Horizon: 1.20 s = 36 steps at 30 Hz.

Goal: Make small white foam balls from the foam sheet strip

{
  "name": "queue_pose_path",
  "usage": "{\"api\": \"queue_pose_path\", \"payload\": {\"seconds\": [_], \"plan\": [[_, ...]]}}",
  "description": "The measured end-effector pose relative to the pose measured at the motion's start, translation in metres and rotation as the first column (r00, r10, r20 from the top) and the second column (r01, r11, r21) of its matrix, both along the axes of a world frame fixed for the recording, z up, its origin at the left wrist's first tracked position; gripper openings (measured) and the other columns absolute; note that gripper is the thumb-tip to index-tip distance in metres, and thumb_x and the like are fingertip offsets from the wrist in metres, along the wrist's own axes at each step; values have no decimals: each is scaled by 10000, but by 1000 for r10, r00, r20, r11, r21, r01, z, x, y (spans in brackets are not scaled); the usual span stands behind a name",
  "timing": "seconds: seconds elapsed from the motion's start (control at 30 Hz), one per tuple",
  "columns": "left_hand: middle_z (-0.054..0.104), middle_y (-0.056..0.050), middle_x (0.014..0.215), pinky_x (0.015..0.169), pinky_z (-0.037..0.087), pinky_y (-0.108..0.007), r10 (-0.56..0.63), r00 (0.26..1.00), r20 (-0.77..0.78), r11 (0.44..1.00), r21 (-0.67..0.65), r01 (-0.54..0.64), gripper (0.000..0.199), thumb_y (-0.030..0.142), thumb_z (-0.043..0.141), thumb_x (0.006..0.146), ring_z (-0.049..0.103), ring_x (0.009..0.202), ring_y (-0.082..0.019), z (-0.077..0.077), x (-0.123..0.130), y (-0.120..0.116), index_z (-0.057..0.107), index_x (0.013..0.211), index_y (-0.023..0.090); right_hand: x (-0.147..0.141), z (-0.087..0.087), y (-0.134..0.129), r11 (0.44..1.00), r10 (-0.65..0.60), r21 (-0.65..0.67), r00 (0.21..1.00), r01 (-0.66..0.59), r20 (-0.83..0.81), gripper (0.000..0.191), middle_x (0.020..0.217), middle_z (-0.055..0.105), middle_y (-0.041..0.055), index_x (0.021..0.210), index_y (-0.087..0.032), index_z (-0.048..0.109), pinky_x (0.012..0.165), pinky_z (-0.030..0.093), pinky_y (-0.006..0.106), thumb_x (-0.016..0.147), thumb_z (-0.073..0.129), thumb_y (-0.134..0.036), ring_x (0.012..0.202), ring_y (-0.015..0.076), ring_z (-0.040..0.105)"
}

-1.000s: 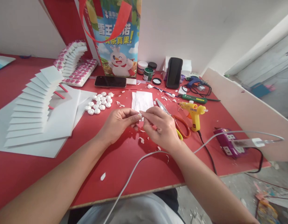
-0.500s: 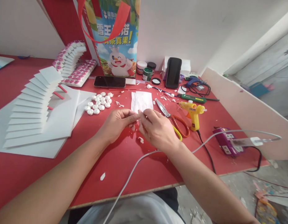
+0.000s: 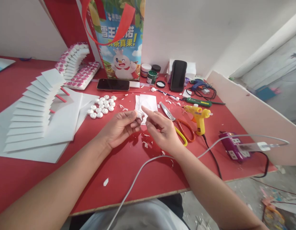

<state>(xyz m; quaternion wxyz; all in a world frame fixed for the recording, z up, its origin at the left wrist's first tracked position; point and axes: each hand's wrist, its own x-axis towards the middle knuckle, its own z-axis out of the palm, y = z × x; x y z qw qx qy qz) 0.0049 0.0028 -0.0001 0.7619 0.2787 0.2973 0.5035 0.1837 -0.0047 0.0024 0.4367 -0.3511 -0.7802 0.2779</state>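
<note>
Between its thumb and fingers, my left hand pinches a small white piece with pointed edges; its exact kind is too small to tell. Close on the right, my right hand has its index finger stretched toward the piece and its thumb apart, holding nothing I can see. A white paper sheet lies on the red table just beyond the hands. White scraps are scattered below them. Left of the sheet sits a cluster of small round white rosettes.
Scissors and a yellow glue gun lie right. A white cable crosses in front. Stepped white boards stand left; a phone, paint jars and a printed bag are behind. A purple box sits far right.
The hands have drawn apart. My right hand has let go of the white piece and opened its index finger and thumb, while my left hand keeps its pinch.
</note>
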Motion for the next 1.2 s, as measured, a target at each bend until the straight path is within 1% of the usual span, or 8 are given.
{"api": "queue_pose_path", "payload": {"seconds": [0.07,0.17,0.33,0.47,0.67,0.8,1.07,1.2], "plan": [[599,-3,615,537,503,-164,1,1000,5,1000,-20,0,299,291,934,660,482,539,-49,0,1,-1,696,636,110,-1,-2,-2,999,-1,45,998,-2,67,489,837,582,0,1421,-199,580,631,458,235,950,462,-135,660,94,515],[565,12,565,535,505,-165,-1,1000,-17,999,-52,0,296,298,933,661,490,537,-56,0,2,-3,706,652,108,0,-4,-5,985,-77,167,973,41,217,478,826,598,6,1423,-190,578,599,433,239,963,455,-149,630,101,510],[561,17,563,515,486,-162,-25,998,-64,997,-79,20,304,311,937,652,469,520,-50,1,5,-5,716,681,104,6,-4,-4,912,-203,409,900,30,386,423,780,610,20,1356,-134,617,544,386,269,982,420,-154,578,118,493],[542,22,553,519,483,-166,-40,996,-83,994,-104,31,323,316,932,659,450,515,-48,2,6,-7,687,648,104,7,-2,-3,861,-271,509,854,9,444,378,845,658,55,1311,-107,621,551,406,281,1002,415,-177,612,131,537],[569,6,596,501,469,-161,-74,996,-58,983,-175,63,318,291,936,646,439,513,-40,-2,5,-7,703,699,81,7,1,-1,840,-257,542,859,-28,444,340,856,690,80,1230,-46,646,561,442,278,1018,446,-221,615,133,558],[535,18,580,494,463,-159,-93,995,-41,978,-189,83,296,269,923,662,433,503,-39,-3,4,-6,699,700,79,8,3,0,837,-251,544,846,-54,470,346,838,687,76,1218,-49,652,544,431,288,1005,454,-235,603,139,547],[580,-15,614,472,456,-156,-159,985,-70,964,-228,140,255,254,881,719,427,498,-39,-3,1,-5,706,704,69,10,3,0,857,-198,506,842,-100,503,331,850,685,78,1198,-62,666,555,423,285,988,476,-232,602,136,548],[559,2,604,486,456,-155,-155,985,-76,969,-208,136,283,287,906,693,423,507,-39,-5,1,-4,712,716,81,8,1,0,903,-155,425,878,-59,452,353,872,680,82,1238,-86,664,546,425,271,967,485,-223,608,128,554]]}}
